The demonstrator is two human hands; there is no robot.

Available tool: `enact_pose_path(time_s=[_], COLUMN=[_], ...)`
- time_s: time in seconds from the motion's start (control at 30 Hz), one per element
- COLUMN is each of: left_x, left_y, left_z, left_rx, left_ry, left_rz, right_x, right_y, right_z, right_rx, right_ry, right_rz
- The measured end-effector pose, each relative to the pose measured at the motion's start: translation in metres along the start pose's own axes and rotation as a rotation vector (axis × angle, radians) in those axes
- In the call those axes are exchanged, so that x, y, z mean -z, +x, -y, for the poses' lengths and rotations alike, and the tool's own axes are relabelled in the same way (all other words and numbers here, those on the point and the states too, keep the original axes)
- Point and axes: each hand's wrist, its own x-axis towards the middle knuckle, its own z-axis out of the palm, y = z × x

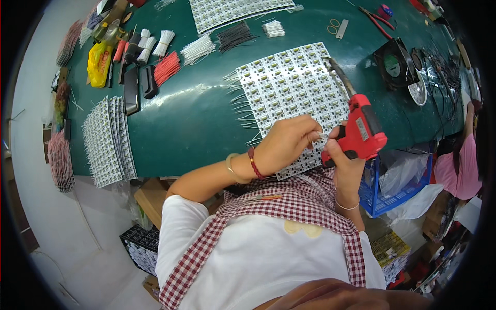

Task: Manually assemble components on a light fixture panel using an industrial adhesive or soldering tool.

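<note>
My right hand [347, 168] is wrapped round the grip of a red and black soldering gun [368, 132]. The gun's long metal tip points up and away, over the right edge of a white panel of small circuit boards [289, 82]. Thin white wires [240, 106] stick out along the panel's left edge. Over the panel's near part, my left hand [293, 138] is closed in a pinch beside the gun's rear end. Something small and pale shows at its fingertips, too small to name.
More board panels stack at left [108, 142] and far [232, 13] on the green table [181, 119]. Bundles of red wires [166, 67], white wires [197, 49] and black wires [235, 36] lie beyond. A fan [395, 64] and red-handled pliers [380, 23] sit right; a person in pink [457, 168] is beside the table.
</note>
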Motion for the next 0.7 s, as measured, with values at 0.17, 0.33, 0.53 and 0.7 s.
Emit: enact_pose_path(time_s=[0.17, 0.33, 0.53, 0.7], left_x=[-0.001, -0.001, 0.005, 0.011], left_y=[-0.026, -0.036, -0.038, -0.04], left_z=[-0.005, -0.005, -0.003, -0.006], left_rx=[0.244, 0.196, 0.054, 0.095], left_ry=[-0.165, -0.123, -0.007, -0.039], left_rz=[0.016, -0.053, -0.08, -0.053], right_x=[-0.014, -0.017, -0.017, -0.023], right_y=[-0.01, -0.024, -0.026, -0.026], right_z=[-0.001, -0.018, -0.016, -0.012], right_rx=[0.045, 0.146, 0.094, 0.109], right_ry=[-0.231, -0.299, -0.314, -0.358], right_rz=[0.102, 0.05, 0.077, 0.085])
